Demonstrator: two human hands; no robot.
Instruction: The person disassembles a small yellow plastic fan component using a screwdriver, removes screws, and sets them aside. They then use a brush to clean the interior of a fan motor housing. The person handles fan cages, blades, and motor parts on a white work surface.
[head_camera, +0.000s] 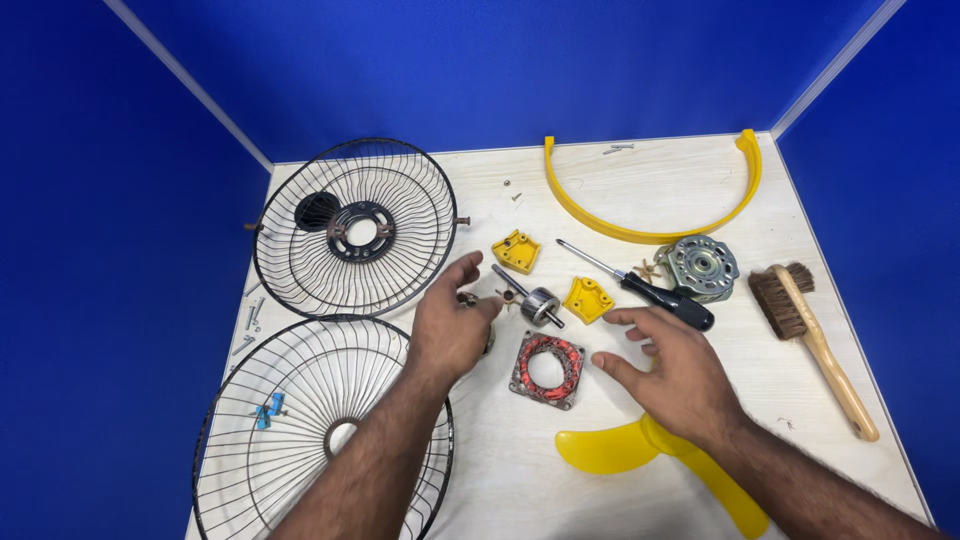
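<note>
While both hands hover over the loose parts, small pieces could be knocked or lost. Nearest, the right hand (668, 372) is open and empty above the yellow blade (640, 450), just right of the stator (547, 369); a careless sweep might nudge it. The left hand (450, 325) pinches a small metal piece (467, 299) in its fingertips; slipping, it could roll away. Beyond lies the rotor (538, 303), apt to roll, then the screwdriver (640, 288).

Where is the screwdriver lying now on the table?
In the head view, the screwdriver lies right of centre, between the small yellow bracket and the metal motor housing, just beyond the right hand.
</note>
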